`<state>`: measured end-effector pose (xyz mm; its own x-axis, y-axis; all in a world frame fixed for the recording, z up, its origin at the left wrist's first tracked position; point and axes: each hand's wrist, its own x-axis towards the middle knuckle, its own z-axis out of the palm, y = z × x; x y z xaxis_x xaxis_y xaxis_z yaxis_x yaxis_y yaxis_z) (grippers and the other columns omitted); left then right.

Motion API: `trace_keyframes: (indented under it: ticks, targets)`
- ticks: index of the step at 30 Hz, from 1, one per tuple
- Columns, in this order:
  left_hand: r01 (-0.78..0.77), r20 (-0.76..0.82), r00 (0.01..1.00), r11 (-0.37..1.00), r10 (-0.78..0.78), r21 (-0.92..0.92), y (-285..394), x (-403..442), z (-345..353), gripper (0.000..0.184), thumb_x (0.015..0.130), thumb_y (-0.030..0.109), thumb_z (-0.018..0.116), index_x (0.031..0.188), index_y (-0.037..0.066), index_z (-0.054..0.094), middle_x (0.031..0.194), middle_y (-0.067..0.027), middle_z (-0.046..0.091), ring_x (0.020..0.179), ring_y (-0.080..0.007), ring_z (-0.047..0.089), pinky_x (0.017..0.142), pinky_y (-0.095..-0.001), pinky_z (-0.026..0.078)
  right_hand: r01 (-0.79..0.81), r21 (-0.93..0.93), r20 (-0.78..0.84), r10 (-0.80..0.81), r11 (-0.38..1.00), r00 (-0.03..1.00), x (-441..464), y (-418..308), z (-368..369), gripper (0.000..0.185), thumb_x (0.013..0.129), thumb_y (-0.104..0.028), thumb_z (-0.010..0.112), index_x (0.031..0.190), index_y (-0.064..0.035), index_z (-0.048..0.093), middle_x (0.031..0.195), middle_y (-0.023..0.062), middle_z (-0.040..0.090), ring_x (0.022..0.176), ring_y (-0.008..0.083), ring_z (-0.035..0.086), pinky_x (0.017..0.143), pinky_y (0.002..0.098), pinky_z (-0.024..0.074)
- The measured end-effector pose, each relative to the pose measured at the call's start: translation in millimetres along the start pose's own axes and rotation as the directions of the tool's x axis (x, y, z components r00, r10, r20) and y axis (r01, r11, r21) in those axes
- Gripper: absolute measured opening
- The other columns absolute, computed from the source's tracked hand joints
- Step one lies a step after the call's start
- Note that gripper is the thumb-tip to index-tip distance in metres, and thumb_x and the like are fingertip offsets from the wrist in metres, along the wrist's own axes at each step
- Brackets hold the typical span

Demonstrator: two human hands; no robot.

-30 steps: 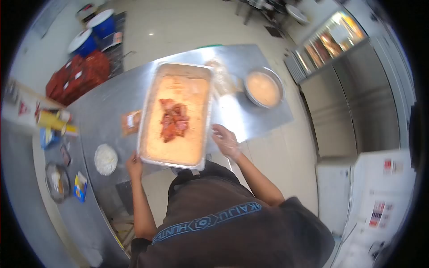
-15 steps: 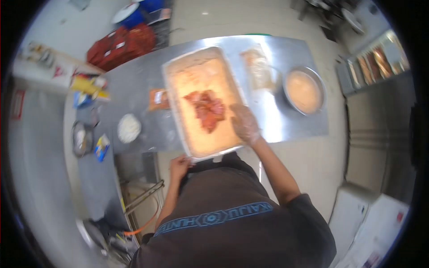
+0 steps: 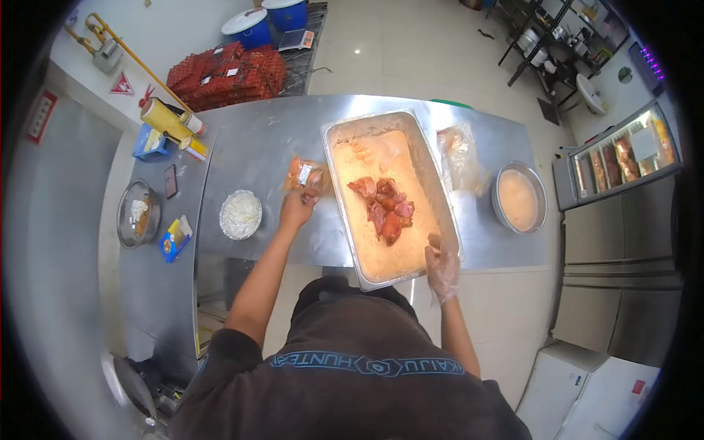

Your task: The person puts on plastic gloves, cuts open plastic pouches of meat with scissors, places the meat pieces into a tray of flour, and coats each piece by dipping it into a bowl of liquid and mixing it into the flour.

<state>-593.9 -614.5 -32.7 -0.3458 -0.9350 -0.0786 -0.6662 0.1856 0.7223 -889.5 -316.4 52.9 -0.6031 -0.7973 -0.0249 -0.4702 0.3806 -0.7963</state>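
Note:
A deep metal tray (image 3: 350, 242) holds an orange-tan powder (image 3: 370, 260), with several reddish pieces of raw meat (image 3: 390, 211) heaped in the middle. Left of the tray lies a small clear packet (image 3: 306, 174) with orange contents and a white label. My bare left hand (image 3: 297, 207) is at the packet's near edge, fingers bent and closed on it. My right hand (image 3: 442, 271), in a clear plastic glove, is over the tray's front right corner. Its fingers are loosely bent and apart inside the rim, coated with powder, holding nothing.
A bowl of white powder (image 3: 240, 215) stands left on the steel table (image 3: 293, 246). To the right are a plastic bag (image 3: 460, 158) and a metal bowl of orange mix (image 3: 519, 199). The side counter holds a metal bowl (image 3: 130, 235) and a blue-yellow packet (image 3: 174, 238).
My left hand has left the tray's front left corner and reached forward to the packet. My right hand has drawn back toward the tray's front right corner. The camera view has shifted.

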Motion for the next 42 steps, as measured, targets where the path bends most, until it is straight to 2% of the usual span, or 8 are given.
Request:
trace_keyframes:
  ticks: [5,9,17,27,30,34,38,42]
  targets:
    - [-0.478,-0.013,0.854,0.795,0.52,0.373,10,23,39,0.048,0.075,0.016,0.079,0.113,-0.002,0.058,0.11,-0.0221,0.062,0.107,-0.0364,0.06,0.092,-0.0438,0.049,-0.129,0.221,-0.028,0.139,0.967,0.99,-41,-11,46,0.029,0.094,-0.004,0.062,0.123,-0.0001,0.063,0.115,0.0098,0.069,0.104,0.0179,0.065,0.09,0.0317,0.0513]
    - [-0.425,-0.151,0.893,0.905,0.425,0.03,-18,31,83,0.022,0.079,0.001,0.059,0.101,-0.001,0.058,0.101,-0.0241,0.061,0.101,-0.0409,0.058,0.089,-0.048,0.047,-0.116,0.257,-0.083,0.142,0.959,0.986,-59,-46,66,0.03,0.095,-0.001,0.062,0.124,0.0016,0.061,0.119,0.0118,0.066,0.108,0.0187,0.063,0.09,0.0315,0.0511]
    - [-0.409,-0.424,0.817,0.911,0.392,0.055,-59,4,26,0.027,0.08,-0.006,0.054,0.103,-0.003,0.067,0.109,-0.0231,0.066,0.103,-0.0406,0.06,0.098,-0.0481,0.045,-0.126,0.348,-0.175,0.196,0.929,0.965,-85,-52,65,0.027,0.095,-0.001,0.06,0.122,0.0024,0.063,0.118,0.0125,0.067,0.109,0.0204,0.063,0.094,0.0334,0.0509]
    - [-0.159,-0.364,0.914,0.984,0.177,0.078,-112,-112,-35,0.022,0.084,0.003,0.057,0.104,-0.004,0.063,0.12,-0.026,0.055,0.116,-0.0399,0.052,0.098,-0.045,0.043,-0.13,0.142,-0.199,0.156,0.981,0.968,-59,-26,28,0.027,0.096,-0.006,0.06,0.122,0.0019,0.063,0.12,0.0139,0.067,0.108,0.0224,0.065,0.092,0.0342,0.0529]
    - [0.128,-0.306,0.943,0.992,-0.127,-0.018,-101,-108,-17,0.031,0.091,0.026,0.065,0.094,-0.004,0.064,0.087,-0.0214,0.061,0.087,-0.037,0.062,0.08,-0.0441,0.051,-0.046,0.1,-0.224,0.067,0.994,0.972,-35,-14,19,0.027,0.094,-0.01,0.063,0.12,-0.0036,0.066,0.118,0.0121,0.069,0.101,0.0215,0.068,0.084,0.0347,0.0564]
    - [0.713,0.354,0.638,0.35,-0.684,-0.608,-71,-83,9,0.049,0.094,0.044,0.066,0.08,-0.004,0.063,0.059,-0.0114,0.057,0.05,-0.0264,0.059,0.047,-0.035,0.051,0.031,-0.109,-0.235,-0.056,0.994,0.97,9,-20,-10,0.027,0.091,-0.01,0.064,0.118,-0.0096,0.067,0.108,0.0112,0.072,0.088,0.0231,0.071,0.078,0.0325,0.0573]
    - [0.47,0.092,0.796,0.514,-0.598,-0.718,-88,-70,55,0.04,0.094,0.031,0.066,0.083,-0.006,0.059,0.071,-0.0132,0.063,0.056,-0.0236,0.064,0.045,-0.0335,0.054,0.018,0.072,-0.22,-0.001,0.997,0.976,50,-9,-41,0.028,0.091,-0.013,0.066,0.118,-0.0096,0.067,0.105,0.0112,0.073,0.084,0.0231,0.071,0.075,0.0318,0.0567]
    - [0.467,-0.013,0.756,0.554,-0.654,-0.689,-95,-77,53,0.021,0.089,0.013,0.062,0.092,-0.007,0.063,0.076,-0.015,0.065,0.061,-0.0263,0.067,0.05,-0.0353,0.057,0.002,0.235,-0.231,0.054,0.972,0.971,72,31,-61,0.031,0.095,-0.021,0.063,0.123,-0.0071,0.068,0.111,0.0121,0.072,0.094,0.021,0.069,0.082,0.0351,0.0559]
